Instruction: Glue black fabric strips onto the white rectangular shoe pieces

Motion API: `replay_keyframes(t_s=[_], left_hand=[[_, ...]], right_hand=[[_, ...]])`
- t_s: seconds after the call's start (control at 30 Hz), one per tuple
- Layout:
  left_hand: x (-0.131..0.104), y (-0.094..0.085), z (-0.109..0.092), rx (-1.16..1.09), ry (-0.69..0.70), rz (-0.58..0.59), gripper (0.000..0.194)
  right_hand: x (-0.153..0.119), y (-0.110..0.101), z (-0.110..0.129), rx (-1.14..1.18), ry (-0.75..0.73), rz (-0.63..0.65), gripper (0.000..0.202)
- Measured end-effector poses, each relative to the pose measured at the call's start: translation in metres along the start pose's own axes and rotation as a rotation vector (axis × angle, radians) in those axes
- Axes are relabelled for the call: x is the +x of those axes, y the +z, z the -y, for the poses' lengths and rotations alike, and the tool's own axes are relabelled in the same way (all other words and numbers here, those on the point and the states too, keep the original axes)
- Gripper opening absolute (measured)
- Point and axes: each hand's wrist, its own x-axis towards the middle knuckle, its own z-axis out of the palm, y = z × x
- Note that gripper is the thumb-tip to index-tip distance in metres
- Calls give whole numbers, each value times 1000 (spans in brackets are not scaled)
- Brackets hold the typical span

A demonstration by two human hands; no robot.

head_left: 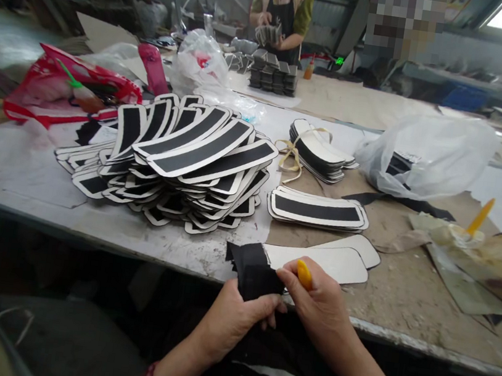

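A bundle of black strips point(254, 270) is in my left hand point(235, 316) at the table's front edge, with the thumb across its lower part. My right hand point(317, 294) is closed round a yellow-handled tool point(304, 274), and its thumb and forefinger meet the right side of the black strips. The tool's far end is hidden. Just behind my hands lie white curved pieces point(338, 262). Beyond them is a short stack of white pieces with black centres point(317, 210). A large fanned heap of such pieces point(188, 167) lies to the left.
Tied white pieces point(319, 151) and a clear plastic bag point(428, 157) sit farther back. At right, a yellow stick point(481, 215) stands in a stained container point(497, 263). A red bag point(36, 86) lies at left. A person point(282, 15) stands across the table holding pieces.
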Motion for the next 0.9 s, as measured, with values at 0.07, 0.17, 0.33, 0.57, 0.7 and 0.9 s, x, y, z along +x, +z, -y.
replay_keyframes(t_s=[0.07,0.17,0.33,0.57,0.7,0.9], left_hand=[[0,0,2,-22,14,26,23],[-1,2,2,-59,45,-1,26],[-3,7,3,-81,29,-7,22],[-6,11,8,-113,-23,28,23],[-4,15,8,-152,-12,24,25],[-5,13,11,-156,-69,55,27]], right_hand=[[0,-3,-3,-74,-103,-76,23],[-3,-3,-6,18,-12,-12,17],[-13,-1,-7,215,205,125,25],[-14,-15,-10,110,146,-135,32],[-20,-11,-8,276,245,-80,34],[-17,-21,-10,623,278,-346,35]])
